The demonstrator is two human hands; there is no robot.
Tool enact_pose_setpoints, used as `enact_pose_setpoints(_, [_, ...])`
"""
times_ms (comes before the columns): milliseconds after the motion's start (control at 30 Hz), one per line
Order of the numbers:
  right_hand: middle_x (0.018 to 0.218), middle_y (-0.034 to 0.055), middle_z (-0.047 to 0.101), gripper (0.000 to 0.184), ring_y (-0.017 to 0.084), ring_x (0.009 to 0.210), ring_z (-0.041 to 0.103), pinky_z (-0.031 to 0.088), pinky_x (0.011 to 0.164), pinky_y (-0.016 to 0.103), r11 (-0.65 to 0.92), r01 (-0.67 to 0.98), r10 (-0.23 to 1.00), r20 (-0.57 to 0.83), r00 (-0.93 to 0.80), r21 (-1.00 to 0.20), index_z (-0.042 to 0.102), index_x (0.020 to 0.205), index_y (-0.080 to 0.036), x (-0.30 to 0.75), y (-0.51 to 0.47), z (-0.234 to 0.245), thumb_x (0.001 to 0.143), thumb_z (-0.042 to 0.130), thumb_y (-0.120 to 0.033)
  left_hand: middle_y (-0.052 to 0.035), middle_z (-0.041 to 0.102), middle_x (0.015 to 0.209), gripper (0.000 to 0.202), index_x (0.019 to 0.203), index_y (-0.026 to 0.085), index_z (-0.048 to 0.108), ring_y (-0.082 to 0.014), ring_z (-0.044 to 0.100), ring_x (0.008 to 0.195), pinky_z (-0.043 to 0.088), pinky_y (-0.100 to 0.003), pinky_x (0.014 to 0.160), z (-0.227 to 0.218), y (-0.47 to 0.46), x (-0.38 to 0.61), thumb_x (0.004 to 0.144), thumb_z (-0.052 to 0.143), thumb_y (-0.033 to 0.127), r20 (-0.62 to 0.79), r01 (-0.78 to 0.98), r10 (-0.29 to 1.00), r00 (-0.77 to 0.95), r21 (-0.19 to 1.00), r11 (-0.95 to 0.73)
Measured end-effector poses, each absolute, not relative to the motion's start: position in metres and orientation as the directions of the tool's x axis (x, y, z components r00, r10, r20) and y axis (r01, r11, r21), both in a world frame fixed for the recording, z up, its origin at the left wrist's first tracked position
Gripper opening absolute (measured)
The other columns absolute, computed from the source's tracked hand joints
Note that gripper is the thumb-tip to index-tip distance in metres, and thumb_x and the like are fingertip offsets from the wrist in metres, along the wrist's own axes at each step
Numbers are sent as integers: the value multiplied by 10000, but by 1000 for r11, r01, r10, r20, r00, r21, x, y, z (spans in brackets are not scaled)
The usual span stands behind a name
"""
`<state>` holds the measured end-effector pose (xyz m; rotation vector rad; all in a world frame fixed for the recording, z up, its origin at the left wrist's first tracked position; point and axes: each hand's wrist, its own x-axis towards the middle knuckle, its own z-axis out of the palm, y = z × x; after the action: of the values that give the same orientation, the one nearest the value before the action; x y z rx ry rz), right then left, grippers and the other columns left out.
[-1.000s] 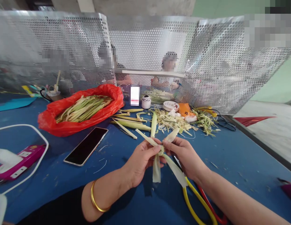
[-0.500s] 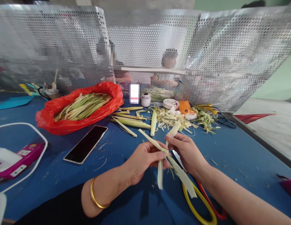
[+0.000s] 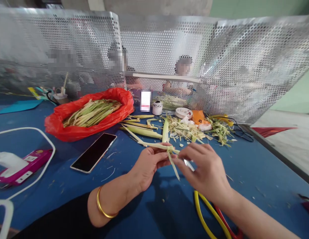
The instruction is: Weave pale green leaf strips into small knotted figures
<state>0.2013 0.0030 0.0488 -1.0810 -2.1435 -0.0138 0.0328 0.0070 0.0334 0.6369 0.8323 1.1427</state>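
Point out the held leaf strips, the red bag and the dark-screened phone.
Leaf strips (image 3: pixel 170 149), head view: where they meet.
Red bag (image 3: pixel 69 134), head view: near wall.
Dark-screened phone (image 3: pixel 94 153), head view: middle of screen.

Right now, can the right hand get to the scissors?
Probably yes: the scissors lie just below the right hand, with much of the yellow handle uncovered. It's busy at the leaf strips, though, so it might have to leave those first.

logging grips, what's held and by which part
Husk strips: the left hand pinches them where they meet; whether the right hand grips one's end can't be told.
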Motion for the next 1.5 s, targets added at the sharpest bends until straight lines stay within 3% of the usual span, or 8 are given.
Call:
enact_pose_setpoints(167, [712, 32, 632, 197, 171, 654, 578, 305, 678, 325, 630, 768, 696, 522, -492, -117, 603, 766, -183, 188, -4, 34, 934, 510, -229, -39, 728, 850, 320, 910, 132, 696, -145, 686, 745, 543, -239, 712, 32, 7, 35, 614, 760, 29, -237, -551, 963, 129, 790, 268])
enact_pose_setpoints(400, [600, -33, 498, 221, 111, 519, 419, 291, 623, 298, 634, 718, 756, 427, -496, -289, 438, 646, -197, 190, -7, 42, 857, 460, -133, -24, 714, 784, 347, 905, 151, 678, -142, 668, 741, 532, -265, 750, 30, 6, 35, 591, 823, 125, -184, -485, 973, 136, 844, 228])
enact_pose_setpoints(567, [664, -19, 528, 191, 134, 613, 478, 341, 661, 286, 610, 680, 787, 407, -463, -407, 444, 697, -205, 189, -3, 40, 879, 450, -144, 7, 670, 746, 344, 868, 159, 646, -117, 622, 654, 519, -249, 652, 22, 5, 36, 602, 851, 234, -169, -387, 984, 49, 905, 174])
enact_pose_setpoints(733, [736, 16, 557, 210, 156, 671, 507, 358, 681, 306, 682, 651, 717, 481, -505, -333, 430, 720, -208, 187, 0, 32, 920, 409, -147, 2, 617, 623, 338, 761, 124, 656, -96, 569, 549, 489, -230, 575, 19, 4, 34, 686, 794, 423, -305, -299, 937, 169, 890, 344])
enact_pose_setpoints(867, [791, 39, 560, 207, 161, 678, 505, 359, 680, 318, 700, 672, 685, 492, -537, -241, 469, 740, -199, 187, -1, 30, 927, 400, -141, -38, 685, 779, 316, 844, 118, 703, -106, 620, 658, 503, -228, 658, 19, 4, 33, 672, 820, 355, -332, -403, 918, 216, 826, 393])
enact_pose_setpoints(1033, [807, 50, 537, 211, 168, 668, 480, 359, 640, 311, 708, 682, 665, 498, -556, -184, 515, 747, -194, 185, -2, 29, 923, 408, -147, -27, 681, 744, 216, 790, 117, 719, -84, 604, 640, 483, -188, 637, 19, 6, 33, 673, 819, 270, -365, -492, 883, 295, 735, 467])
enact_pose_setpoints(1267, [728, 36, 540, 270, 171, 639, 475, 351, 637, 314, 707, 697, 654, 487, -579, -121, 527, 726, -192, 184, -3, 25, 954, 385, -167, -32, 697, 792, 354, 835, 119, 734, -90, 605, 700, 470, -176, 655, 24, 4, 36, 549, 894, 253, -325, -530, 899, 295, 727, 437])
enact_pose_setpoints(1500, [741, 57, 596, 238, 179, 637, 510, 332, 637, 331, 738, 670, 627, 443, -641, -77, 565, 764, -165, 181, -4, 21, 916, 388, -119, -59, 715, 800, 313, 797, 113, 749, -133, 628, 750, 493, -222, 702, 20, 3, 40, 559, 883, 266, -297, -526, 942, 154, 783, 333])
